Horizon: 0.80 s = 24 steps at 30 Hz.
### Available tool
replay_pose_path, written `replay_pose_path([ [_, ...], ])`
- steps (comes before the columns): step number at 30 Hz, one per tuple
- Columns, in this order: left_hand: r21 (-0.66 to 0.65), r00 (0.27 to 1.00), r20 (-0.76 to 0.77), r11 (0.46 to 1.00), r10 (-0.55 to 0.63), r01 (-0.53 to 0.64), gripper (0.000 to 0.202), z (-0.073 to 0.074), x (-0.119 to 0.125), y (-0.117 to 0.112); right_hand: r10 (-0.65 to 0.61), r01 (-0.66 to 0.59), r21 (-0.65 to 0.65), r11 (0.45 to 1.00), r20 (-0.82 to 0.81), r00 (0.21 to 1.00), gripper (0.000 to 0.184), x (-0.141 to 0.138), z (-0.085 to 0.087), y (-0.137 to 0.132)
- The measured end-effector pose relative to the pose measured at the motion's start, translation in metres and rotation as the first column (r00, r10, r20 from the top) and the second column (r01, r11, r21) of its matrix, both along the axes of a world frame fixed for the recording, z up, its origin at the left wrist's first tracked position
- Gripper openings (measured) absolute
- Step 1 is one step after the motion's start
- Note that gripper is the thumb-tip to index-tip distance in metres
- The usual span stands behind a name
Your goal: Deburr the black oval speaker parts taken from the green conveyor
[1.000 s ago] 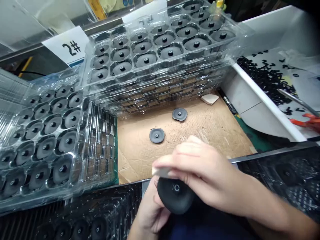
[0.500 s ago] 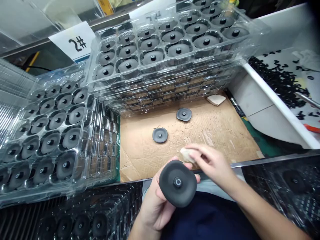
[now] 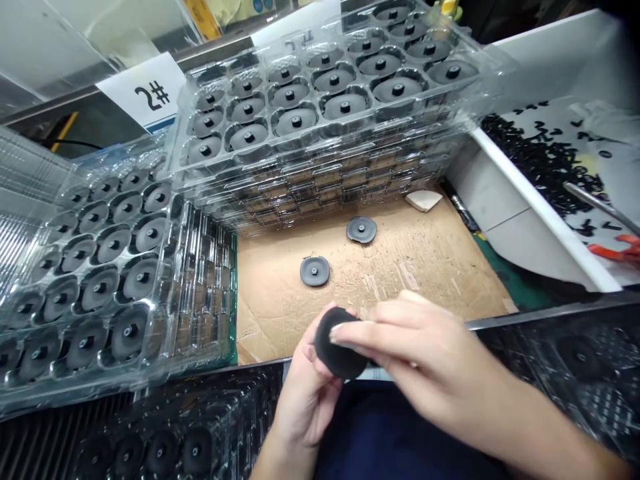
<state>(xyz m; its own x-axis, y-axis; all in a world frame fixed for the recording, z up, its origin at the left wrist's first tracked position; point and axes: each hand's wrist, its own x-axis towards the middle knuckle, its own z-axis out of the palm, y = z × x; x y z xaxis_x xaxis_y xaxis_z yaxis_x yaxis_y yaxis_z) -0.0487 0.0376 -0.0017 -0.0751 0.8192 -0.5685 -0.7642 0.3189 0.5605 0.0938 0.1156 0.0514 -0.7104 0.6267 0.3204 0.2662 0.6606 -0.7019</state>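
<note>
Cardboard (image 3: pixel 273 313) with two discs (image 3: pixel 315 271), pale wedge (image 3: pixel 423 201)

The black disc (image 3: pixel 338 363) looks smooth and matt, the plastic trays (image 3: pixel 327 163) glossy, the cardboard (image 3: pixel 273 317) scuffed, the sign (image 3: pixel 133 87) paper.

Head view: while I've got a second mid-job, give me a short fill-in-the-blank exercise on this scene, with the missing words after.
1. The right hand has its fingers on the dark disc, which the ____ hand holds.
2. The loose grey discs on the cardboard number ____.
3. The pale wedge lies to the ____ of both loose discs.
4. The white sign shows the digit ____ beside a hash mark.

Missing words: left; two; right; 2.
</note>
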Motion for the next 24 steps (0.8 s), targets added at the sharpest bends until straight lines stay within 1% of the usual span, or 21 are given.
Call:
replay_pose_path([
  [1, -0.007, 1.000, -0.021, 1.000, 0.014, -0.014, 0.048, 0.000, -0.001, 0.000, -0.021, 0.021, -0.021, 1.000, 0.027, 0.999, 0.026, 0.000, 0.000, 0.000],
  [2, -0.008, 0.999, -0.037, 1.000, 0.022, -0.022, 0.048, 0.001, -0.002, 0.000, -0.039, 0.039, -0.038, 0.999, 0.018, 0.999, 0.027, -0.001, -0.001, -0.001],
  [5, 0.015, 0.998, -0.063, 1.000, 0.026, -0.025, 0.052, -0.001, -0.004, 0.002, -0.065, 0.056, -0.057, 0.997, -0.176, 0.982, 0.029, -0.006, -0.006, 0.001],
  [6, 0.025, 0.997, -0.065, 0.999, 0.029, -0.027, 0.051, -0.002, -0.004, 0.004, -0.073, 0.055, -0.092, 0.994, -0.211, 0.975, 0.027, -0.008, -0.010, 0.003],
  [7, 0.036, 0.997, -0.065, 0.999, 0.036, -0.034, 0.051, -0.004, -0.005, 0.005, -0.079, 0.049, -0.143, 0.988, -0.212, 0.974, 0.025, -0.009, -0.015, 0.006],
  [9, 0.042, 0.996, -0.066, 0.997, 0.065, -0.062, 0.053, -0.007, -0.007, 0.007, -0.115, 0.073, -0.286, 0.956, -0.133, 0.984, 0.021, -0.006, -0.031, 0.012],
  [10, 0.043, 0.996, -0.061, 0.997, 0.072, -0.070, 0.056, -0.009, -0.008, 0.007, -0.150, 0.117, -0.347, 0.930, -0.071, 0.986, 0.020, -0.003, -0.042, 0.014],
  [11, 0.044, 0.996, -0.051, 0.996, 0.074, -0.072, 0.059, -0.009, -0.009, 0.008, -0.187, 0.168, -0.380, 0.910, -0.014, 0.982, 0.020, 0.001, -0.055, 0.014],
  [13, 0.038, 0.997, -0.033, 0.997, 0.069, -0.068, 0.058, -0.010, -0.010, 0.007, -0.259, 0.270, -0.381, 0.884, 0.081, 0.962, 0.021, 0.010, -0.082, 0.011],
  [15, 0.033, 0.998, -0.012, 0.997, 0.064, -0.063, 0.055, -0.011, -0.010, 0.006, -0.275, 0.307, -0.358, 0.882, 0.139, 0.951, 0.018, 0.016, -0.105, 0.005],
  [16, 0.029, 0.998, 0.000, 0.997, 0.067, -0.067, 0.053, -0.011, -0.010, 0.006, -0.266, 0.304, -0.356, 0.883, 0.154, 0.952, 0.017, 0.017, -0.111, 0.002],
  [17, 0.027, 0.998, 0.011, 0.997, 0.070, -0.070, 0.051, -0.011, -0.009, 0.006, -0.266, 0.308, -0.357, 0.882, 0.164, 0.950, 0.017, 0.018, -0.112, 0.001],
  [18, 0.029, 0.997, 0.021, 0.997, 0.070, -0.071, 0.050, -0.011, -0.008, 0.006, -0.274, 0.318, -0.359, 0.878, 0.169, 0.947, 0.018, 0.017, -0.108, 0.001],
  [19, 0.036, 0.997, 0.031, 0.997, 0.066, -0.067, 0.048, -0.012, -0.007, 0.007, -0.285, 0.325, -0.360, 0.874, 0.161, 0.945, 0.019, 0.015, -0.099, 0.001],
  [21, 0.054, 0.998, 0.034, 0.997, 0.052, -0.054, 0.047, -0.011, -0.005, 0.008, -0.353, 0.356, -0.357, 0.863, 0.076, 0.933, 0.022, 0.008, -0.072, 0.003],
  [22, 0.067, 0.999, 0.025, 0.997, 0.045, -0.046, 0.048, -0.010, -0.003, 0.009, -0.380, 0.359, -0.342, 0.869, 0.004, 0.925, 0.023, 0.003, -0.057, 0.003],
  [23, 0.079, 0.999, 0.011, 0.996, 0.040, -0.041, 0.049, -0.009, -0.002, 0.009, -0.409, 0.368, -0.309, 0.877, -0.079, 0.909, 0.024, -0.003, -0.042, 0.002],
  [24, 0.079, 0.999, -0.003, 0.996, 0.040, -0.039, 0.049, -0.008, -0.001, 0.010, -0.388, 0.345, -0.251, 0.904, -0.144, 0.911, 0.026, -0.009, -0.029, 0.000],
])
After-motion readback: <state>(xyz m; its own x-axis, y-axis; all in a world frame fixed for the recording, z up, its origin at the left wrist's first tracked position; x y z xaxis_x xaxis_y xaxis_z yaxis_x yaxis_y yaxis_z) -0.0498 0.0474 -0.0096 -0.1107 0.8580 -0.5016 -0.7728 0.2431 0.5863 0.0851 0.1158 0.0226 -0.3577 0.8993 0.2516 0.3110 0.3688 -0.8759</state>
